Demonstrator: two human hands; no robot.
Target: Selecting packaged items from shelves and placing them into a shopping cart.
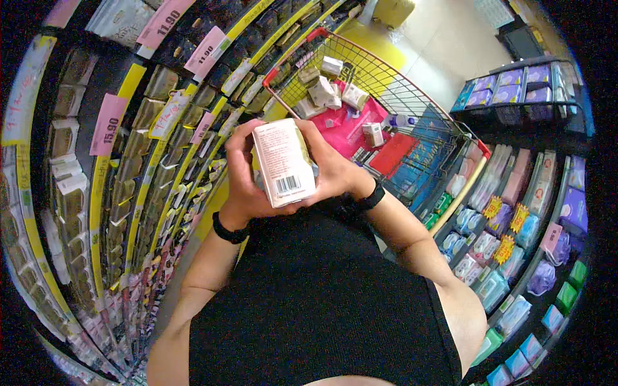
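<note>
A white carton (284, 159) with small print and a barcode is held between both hands in front of my chest. My left hand (244, 169) grips its left side, thumb and fingers curled around it. On the opposite side, my right hand (330, 161) wraps the carton's edge. The barcode face points up at the camera; the underside is hidden. Just beyond the hands stands a wire shopping cart (410, 89) with a red rim. Inside it lie several small packages (324, 91), a bright pink bag (367, 118) and a small white box (372, 134).
Shelves with yellow edge strips (140, 231) and pink price tags (110, 124) run closely along the left. To the right, another shelf carries packs of pads (492, 282) and purple packages (507, 87). The cart's pale handle (454, 205) lies near my right elbow. Tiled floor (446, 36) shows beyond the cart.
</note>
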